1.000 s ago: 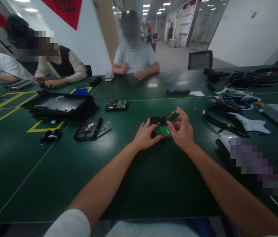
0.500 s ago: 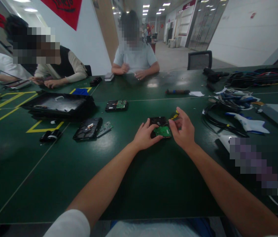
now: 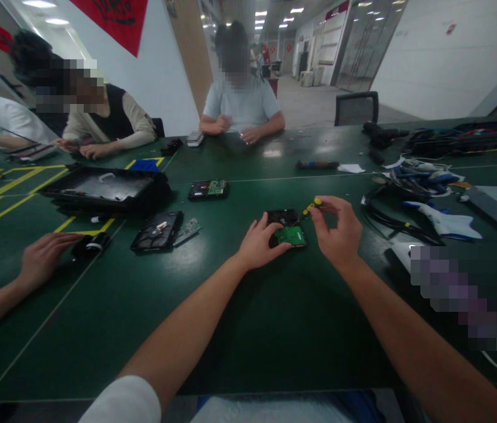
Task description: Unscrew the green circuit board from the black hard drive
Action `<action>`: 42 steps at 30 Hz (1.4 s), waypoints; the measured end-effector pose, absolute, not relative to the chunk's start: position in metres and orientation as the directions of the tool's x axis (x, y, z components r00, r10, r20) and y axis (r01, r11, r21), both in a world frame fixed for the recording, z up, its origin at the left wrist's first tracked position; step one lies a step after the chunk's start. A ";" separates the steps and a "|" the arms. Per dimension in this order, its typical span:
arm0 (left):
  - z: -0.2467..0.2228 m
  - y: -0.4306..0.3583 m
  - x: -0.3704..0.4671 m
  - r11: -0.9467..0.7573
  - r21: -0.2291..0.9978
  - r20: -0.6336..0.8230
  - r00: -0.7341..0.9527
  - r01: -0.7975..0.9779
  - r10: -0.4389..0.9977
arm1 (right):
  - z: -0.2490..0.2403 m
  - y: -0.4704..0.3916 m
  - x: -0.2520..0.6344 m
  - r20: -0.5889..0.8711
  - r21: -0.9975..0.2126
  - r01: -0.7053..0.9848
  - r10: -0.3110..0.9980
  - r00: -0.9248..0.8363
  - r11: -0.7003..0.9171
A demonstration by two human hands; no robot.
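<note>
A hard drive (image 3: pixel 291 235) lies on the green table with its green circuit board facing up. My left hand (image 3: pixel 261 242) grips its left side, thumb along the near edge and fingers over the far left part. Above the drive's right side, my right hand (image 3: pixel 339 228) pinches a small yellow and black screwdriver (image 3: pixel 312 205) between thumb and fingers. The screwdriver is tilted, its lower end near the drive's far right corner; whether it touches cannot be made out.
Another hard drive (image 3: pixel 208 189) lies farther back. To the left are an opened drive (image 3: pixel 157 231), a loose circuit board (image 3: pixel 188 231) and stacked black trays (image 3: pixel 107 188). A co-worker's hand (image 3: pixel 46 258) touches a black object (image 3: pixel 90 245). Cables (image 3: pixel 425 179) and gloves (image 3: pixel 445 220) lie right.
My right hand has moved slightly right, and more of the yellow screwdriver shows. My left hand stays on the drive. A co-worker's hand has come in from the left to the black object.
</note>
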State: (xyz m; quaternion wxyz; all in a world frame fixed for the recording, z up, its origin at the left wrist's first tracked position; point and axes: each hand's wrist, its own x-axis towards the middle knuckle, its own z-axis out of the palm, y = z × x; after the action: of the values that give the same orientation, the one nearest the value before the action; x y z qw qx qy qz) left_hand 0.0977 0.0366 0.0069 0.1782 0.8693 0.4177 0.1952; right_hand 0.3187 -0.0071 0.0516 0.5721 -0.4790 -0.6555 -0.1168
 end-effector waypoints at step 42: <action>0.004 0.037 0.098 -0.592 0.465 0.203 0.572 0.658 0.795 | 0.050 -0.011 0.320 0.890 -0.251 0.812 0.456 -0.021 0.527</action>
State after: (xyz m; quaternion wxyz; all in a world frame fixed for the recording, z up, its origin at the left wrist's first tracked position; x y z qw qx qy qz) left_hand 0.0984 0.0372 0.0042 0.1717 0.8699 0.4175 0.1989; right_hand 0.3201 -0.0106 0.0495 0.5300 -0.4566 -0.6945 -0.1681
